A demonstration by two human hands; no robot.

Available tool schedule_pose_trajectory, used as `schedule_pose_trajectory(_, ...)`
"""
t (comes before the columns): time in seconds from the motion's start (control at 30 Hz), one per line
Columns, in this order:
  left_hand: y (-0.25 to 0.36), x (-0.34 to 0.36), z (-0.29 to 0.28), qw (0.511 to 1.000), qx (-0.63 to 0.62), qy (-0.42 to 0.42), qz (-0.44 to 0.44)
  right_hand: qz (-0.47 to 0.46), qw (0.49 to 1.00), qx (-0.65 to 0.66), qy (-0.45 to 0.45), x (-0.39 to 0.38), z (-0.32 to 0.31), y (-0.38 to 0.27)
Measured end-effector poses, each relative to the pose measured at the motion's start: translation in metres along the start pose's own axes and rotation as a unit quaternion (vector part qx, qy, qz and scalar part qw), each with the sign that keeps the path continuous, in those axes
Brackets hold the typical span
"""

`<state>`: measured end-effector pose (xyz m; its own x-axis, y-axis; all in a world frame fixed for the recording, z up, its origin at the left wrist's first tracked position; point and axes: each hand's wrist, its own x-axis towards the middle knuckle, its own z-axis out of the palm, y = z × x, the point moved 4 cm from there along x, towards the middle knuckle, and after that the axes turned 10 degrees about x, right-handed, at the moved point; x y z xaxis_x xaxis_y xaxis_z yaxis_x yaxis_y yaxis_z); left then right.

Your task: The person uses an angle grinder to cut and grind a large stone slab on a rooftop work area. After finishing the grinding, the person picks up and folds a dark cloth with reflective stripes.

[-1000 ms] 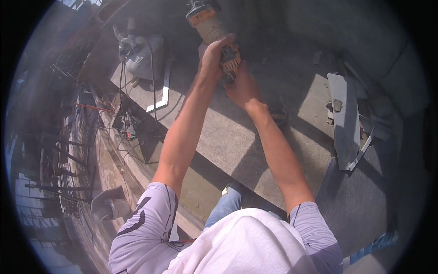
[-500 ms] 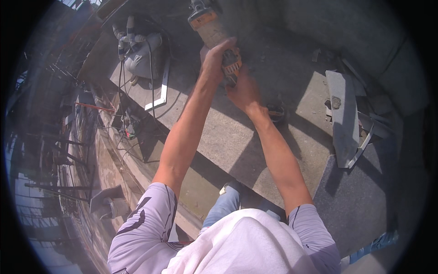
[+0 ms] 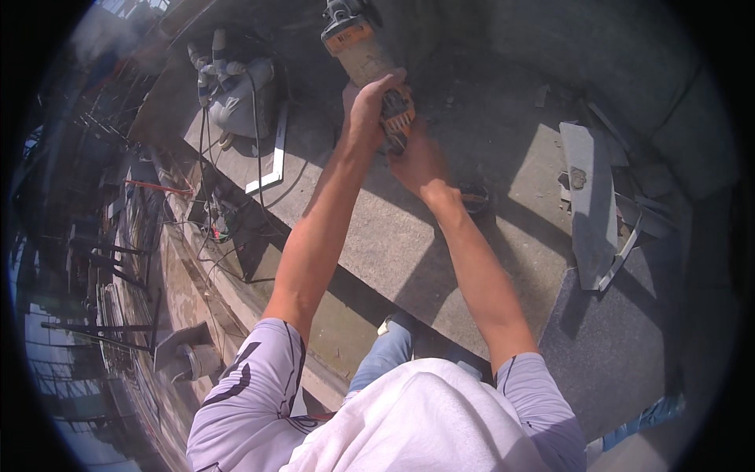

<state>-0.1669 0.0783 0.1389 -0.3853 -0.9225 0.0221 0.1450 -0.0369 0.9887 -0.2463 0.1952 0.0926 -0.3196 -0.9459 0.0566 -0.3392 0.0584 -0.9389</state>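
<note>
Gripping a power tool (image 3: 366, 61), top centre

My left hand (image 3: 367, 108) wraps its body; my right hand (image 3: 419, 161) closes around its rear end. It's less hazy than a second ago, so the concrete slab (image 3: 373, 216) shows clearer; my hold barely shifts.

from afar i see a greyish-tan power tool (image 3: 363, 61) banded in orange; left of it, a white strip (image 3: 278, 153); below it, blue jeans (image 3: 385, 356) and lilac sleeves (image 3: 259, 409) with black streaks.

Partly sunlit grey ledge (image 3: 381, 224), dim wall (image 3: 605, 67) beyond
</note>
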Motion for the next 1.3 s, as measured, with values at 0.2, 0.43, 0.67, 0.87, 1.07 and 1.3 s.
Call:
schedule_pose_trajectory(0.2,0.011,0.007,-0.002,0.999,-0.039,-0.005,0.035,-0.034,0.999,0.009,0.014,0.01,0.003,-0.006)
schedule_pose_trajectory(0.43,0.025,0.008,-0.001,0.999,-0.018,0.006,0.048,-0.064,0.997,0.02,0.038,0.019,0.008,-0.006)
schedule_pose_trajectory(0.67,0.017,-0.009,0.009,1.0,-0.016,0.018,0.02,-0.039,0.999,0.015,0.023,0.002,0.001,0.001)
schedule_pose_trajectory(0.87,0.016,-0.018,0.011,0.999,0.001,0.028,0.023,-0.031,0.999,0.025,0.02,-0.005,0.0,0.005)
schedule_pose_trajectory(1.07,0.009,-0.018,0.01,0.999,-0.009,0.038,0.025,-0.021,1.0,0.02,0.002,-0.008,0.0,0.006)
schedule_pose_trajectory(1.3,0.007,-0.009,0.005,0.999,-0.03,0.009,0.037,-0.004,1.0,0.015,0.006,0.001,0.005,0.009)
